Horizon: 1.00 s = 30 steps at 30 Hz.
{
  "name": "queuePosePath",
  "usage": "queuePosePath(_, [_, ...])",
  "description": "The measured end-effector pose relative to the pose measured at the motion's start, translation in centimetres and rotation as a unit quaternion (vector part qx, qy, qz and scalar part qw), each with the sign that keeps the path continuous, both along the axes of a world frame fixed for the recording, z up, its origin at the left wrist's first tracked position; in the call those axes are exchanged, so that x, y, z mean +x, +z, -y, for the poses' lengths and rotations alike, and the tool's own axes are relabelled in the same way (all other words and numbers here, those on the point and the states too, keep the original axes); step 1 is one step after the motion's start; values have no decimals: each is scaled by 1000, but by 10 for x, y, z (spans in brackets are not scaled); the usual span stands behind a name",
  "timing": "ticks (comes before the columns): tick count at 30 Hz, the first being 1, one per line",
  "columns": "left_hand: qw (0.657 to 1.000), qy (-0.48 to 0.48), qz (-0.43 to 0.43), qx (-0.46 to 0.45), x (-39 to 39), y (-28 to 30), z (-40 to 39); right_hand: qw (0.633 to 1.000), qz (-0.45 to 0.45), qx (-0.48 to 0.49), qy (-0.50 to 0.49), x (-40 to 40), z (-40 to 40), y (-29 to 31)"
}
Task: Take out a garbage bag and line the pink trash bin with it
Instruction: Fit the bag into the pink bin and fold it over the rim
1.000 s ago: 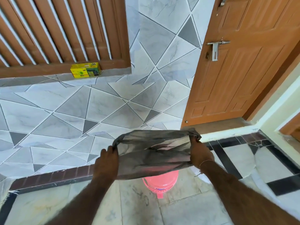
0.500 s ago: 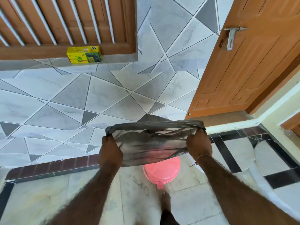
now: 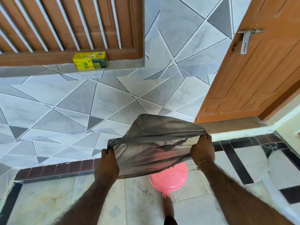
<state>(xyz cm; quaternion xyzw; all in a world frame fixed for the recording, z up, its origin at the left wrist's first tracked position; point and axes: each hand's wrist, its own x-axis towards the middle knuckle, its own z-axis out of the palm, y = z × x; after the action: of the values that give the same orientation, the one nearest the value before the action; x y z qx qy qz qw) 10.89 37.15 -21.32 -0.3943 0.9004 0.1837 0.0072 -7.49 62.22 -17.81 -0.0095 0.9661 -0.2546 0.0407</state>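
A thin grey, see-through garbage bag (image 3: 152,143) is stretched between my two hands, its mouth spread wide and its far side billowed up. My left hand (image 3: 107,163) grips the bag's left edge. My right hand (image 3: 202,151) grips the right edge, with a thread band on the wrist. The pink trash bin (image 3: 168,180) stands on the floor right below the bag, its upper part hidden behind the plastic. A yellow and green box of bin bags (image 3: 90,62) sits on the tiled ledge under the window.
A tiled wall (image 3: 81,108) rises just behind the bin. A brown wooden door (image 3: 253,75) with a metal handle (image 3: 246,40) stands at the right. My bare foot (image 3: 168,207) is on the marble floor just in front of the bin.
The bag's mouth has been pulled wider open and its far side has puffed upward. Both hands have stayed above the bin while my view has tilted down slightly.
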Motion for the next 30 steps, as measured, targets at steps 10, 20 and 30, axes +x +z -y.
queuePosePath(10, [999, 33, 24, 10, -6, 9, 39, 985, 100, 2, 144, -4, 3, -2])
queuePosePath(20, [997, 40, 64, -23, 10, 2, 56, 940, 191, 74, 274, -6, 21, -14])
queuePosePath(30, [993, -17, 106, 50, -24, -64, 11, 936, 255, 115, 213, -37, -17, -63])
